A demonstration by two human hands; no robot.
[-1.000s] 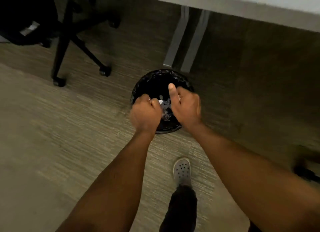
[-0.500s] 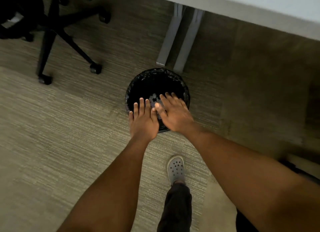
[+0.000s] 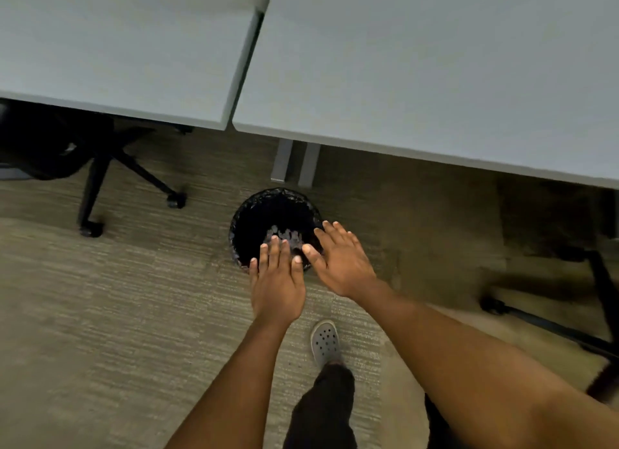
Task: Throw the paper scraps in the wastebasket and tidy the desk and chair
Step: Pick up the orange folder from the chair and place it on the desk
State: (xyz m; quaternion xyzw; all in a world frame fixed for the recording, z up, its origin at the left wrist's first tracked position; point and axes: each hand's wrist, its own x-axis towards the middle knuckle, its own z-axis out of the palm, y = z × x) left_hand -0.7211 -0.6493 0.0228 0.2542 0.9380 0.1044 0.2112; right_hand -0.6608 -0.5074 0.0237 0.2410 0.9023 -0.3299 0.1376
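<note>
A round black wastebasket (image 3: pixel 254 214) with a dark liner stands on the carpet just in front of the desk legs. Pale paper scraps (image 3: pixel 284 236) lie at its bottom. My left hand (image 3: pixel 276 281) hovers flat over the basket's near rim, fingers spread, holding nothing. My right hand (image 3: pixel 341 261) is beside it over the right rim, palm down and open, also with nothing in it. Two grey desk tops (image 3: pixel 418 73) meet above the basket. A black office chair (image 3: pixel 50 144) sits at the left, partly under the desk.
Grey desk legs (image 3: pixel 294 162) stand right behind the basket. The left chair's wheeled base (image 3: pixel 174 199) reaches toward the basket. Another black chair base (image 3: pixel 552 324) lies at the right edge. My grey shoe (image 3: pixel 325 341) is on the carpet below my hands.
Both fists were closed over the basket a second ago; they have opened flat and the scraps now lie inside. The view has tilted up, showing the desk tops.
</note>
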